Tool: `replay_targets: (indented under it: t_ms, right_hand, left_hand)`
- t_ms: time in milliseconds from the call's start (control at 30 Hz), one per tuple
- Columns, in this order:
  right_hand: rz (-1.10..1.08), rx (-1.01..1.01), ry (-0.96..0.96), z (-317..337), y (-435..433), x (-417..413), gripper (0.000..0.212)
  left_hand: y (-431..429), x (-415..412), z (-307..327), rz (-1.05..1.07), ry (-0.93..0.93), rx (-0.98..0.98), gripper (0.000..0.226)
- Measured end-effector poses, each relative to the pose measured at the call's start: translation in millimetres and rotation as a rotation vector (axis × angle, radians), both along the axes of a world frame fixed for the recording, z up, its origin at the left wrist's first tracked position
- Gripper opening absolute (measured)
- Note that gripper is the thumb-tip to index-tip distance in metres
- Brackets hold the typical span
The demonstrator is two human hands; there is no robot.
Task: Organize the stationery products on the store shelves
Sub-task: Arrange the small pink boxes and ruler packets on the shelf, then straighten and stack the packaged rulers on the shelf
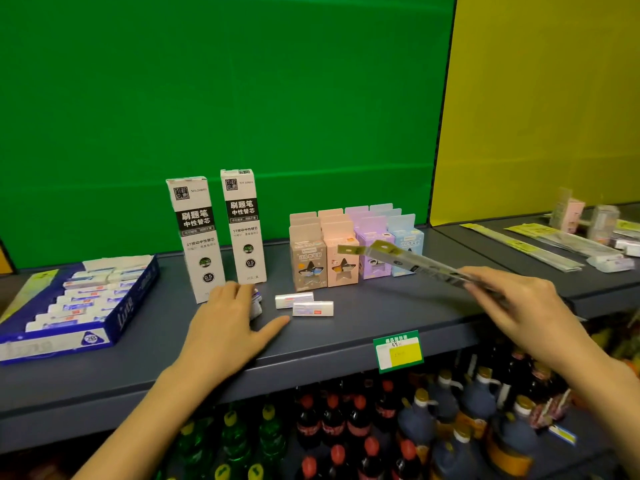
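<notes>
Step in hand: sorting loose stock on the dark grey metal shelf (pixel 346 336)

Right hand (pixel 530 306) has its fingers curled round one end of a long flat clear-wrapped pack (pixel 412 259) with a yellow-green header card. It holds the pack clear of the shelf, tilted, header end pointing toward the left hand

Left hand (pixel 228 317) lies palm down on the shelf, fingers fairly straight, thumb spread. Its fingertips rest on a small white-and-blue packet (pixel 257 303), mostly hidden, with no grip visible

Next move, as a judgement: the held pack probably belongs with the similar long clear packs (pixel 540 249) lying beyond the right hand on the neighbouring section. That calls for swinging it rightward and laying it flat alongside them

Around:
- two small white wrapped erasers (pixel 304 304) between the hands, just right of the left thumb
- two tall white-and-black refill boxes (pixel 221 233) upright just beyond the left fingertips
- rows of pastel cardboard cartons (pixel 325 258) behind the pack's header end
- blue cardboard display tray (pixel 121 306) left of the left hand
- green-and-yellow price tag (pixel 398 349) on the shelf edge, with bottles (pixel 346 420) below

In the way: the header end hangs close to the cartons, so a careless swing could topple them; the tall boxes look tippy near the left fingers
</notes>
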State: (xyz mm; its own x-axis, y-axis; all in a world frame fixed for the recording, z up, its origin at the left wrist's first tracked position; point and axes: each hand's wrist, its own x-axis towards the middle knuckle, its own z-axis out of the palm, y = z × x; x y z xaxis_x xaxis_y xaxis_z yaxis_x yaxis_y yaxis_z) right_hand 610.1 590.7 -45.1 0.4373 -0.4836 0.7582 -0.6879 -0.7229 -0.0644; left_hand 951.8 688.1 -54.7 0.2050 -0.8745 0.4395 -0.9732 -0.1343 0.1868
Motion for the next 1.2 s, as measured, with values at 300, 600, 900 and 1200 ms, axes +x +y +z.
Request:
replay_targets:
  t_ms: [300,600,900,1200]
  right_hand:
    - [-0.070,0.043,-0.038,-4,5,7,0.021]
    - [-0.090,0.115,-0.031,-5,10,17,0.022]
    - [-0.133,0.133,-0.032,-1,14,16,0.022]
    - [-0.182,0.253,0.072,-2,15,19,0.011]
  left_hand:
    - [-6,22,13,-0.068,-0.023,0.297,0.042]
    - [-24,21,39,-0.132,-0.016,0.573,0.037]
    - [-19,22,24,-0.149,0.183,0.053,0.012]
    - [-46,-7,8,-0.443,0.005,0.237,0.039]
